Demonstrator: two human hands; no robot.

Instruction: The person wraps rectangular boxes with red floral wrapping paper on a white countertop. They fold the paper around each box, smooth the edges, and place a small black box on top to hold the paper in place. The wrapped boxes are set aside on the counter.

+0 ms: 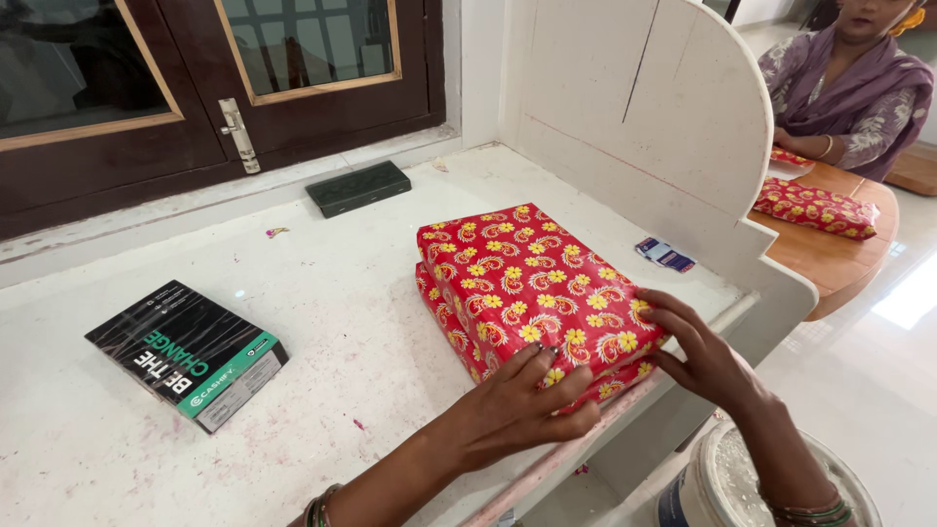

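Note:
Two flat boxes wrapped in red paper with yellow flowers lie stacked on the white counter [322, 322]. The top wrapped box [532, 273] sits slightly askew on the lower wrapped box [444, 317]. My left hand [517, 405] presses its fingers against the near edge of the stack. At the near right corner my right hand [698, 351] rests with fingers spread on the top box. Neither hand lifts anything.
A black and green box [190, 351] lies at the left. A dark flat case [358, 187] sits by the window ledge, a small blue packet [666, 255] near the white partition [673, 127]. A white bucket [742, 483] stands below. Another person [849, 78] sits beyond at a wooden table with a wrapped parcel [815, 208].

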